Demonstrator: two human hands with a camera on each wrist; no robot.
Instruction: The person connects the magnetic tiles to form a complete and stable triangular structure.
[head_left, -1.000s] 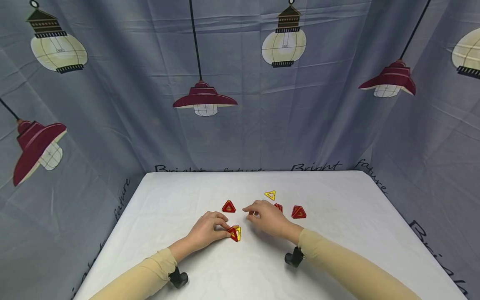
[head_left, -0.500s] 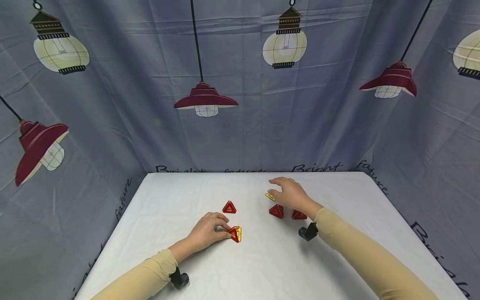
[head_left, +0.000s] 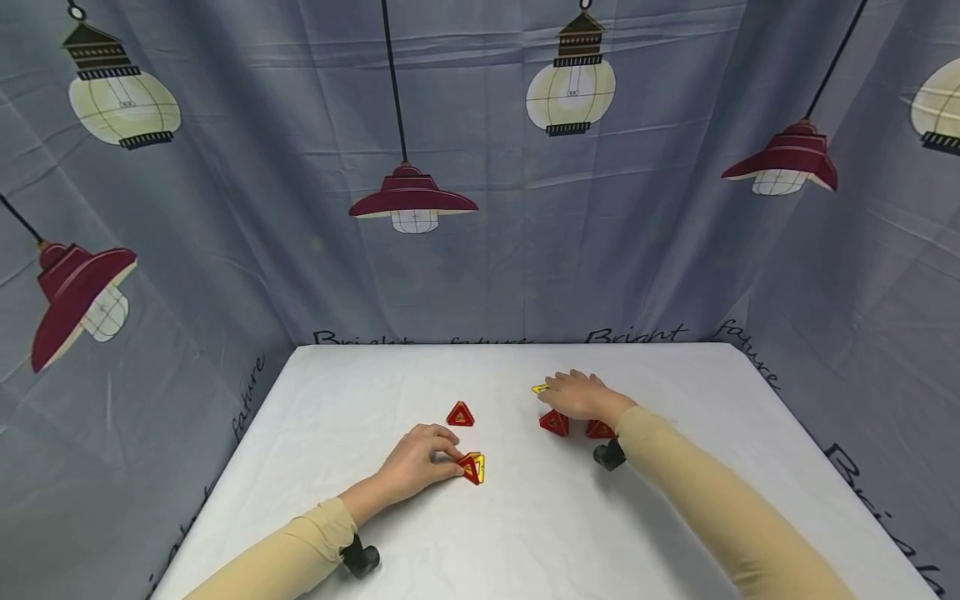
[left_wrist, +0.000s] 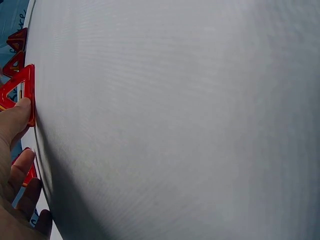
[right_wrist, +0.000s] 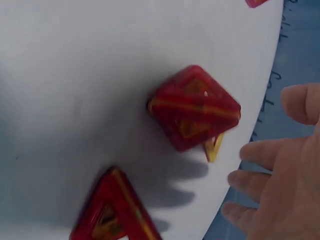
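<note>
My left hand (head_left: 418,457) pinches a small half-built pyramid of red and yellow magnetic triangle tiles (head_left: 472,468) just above or on the table; in the left wrist view the thumb lies against its red tile (left_wrist: 30,75). Beyond it stands a red tile pyramid (head_left: 461,414). Farther back on the right, my right hand (head_left: 579,395) hovers with fingers stretched out, partly covering a flat yellow triangle tile (head_left: 537,388). Two more red pyramids (head_left: 554,422) (right_wrist: 117,205) stand just in front of that hand. The right wrist view shows a gap between the fingers and the nearer pyramid (right_wrist: 195,107).
The white-covered table (head_left: 375,383) has its far edge against a grey-blue curtain (head_left: 480,275) printed with lamps and lettering. The same cloth hangs at both sides. A black camera (head_left: 610,455) on the right wrist sits close to the pyramids.
My right hand has moved from the middle of the table rightward and back to the yellow triangle, then lowered slightly with fingers flattened over it. The left hand keeps its hold in place.
</note>
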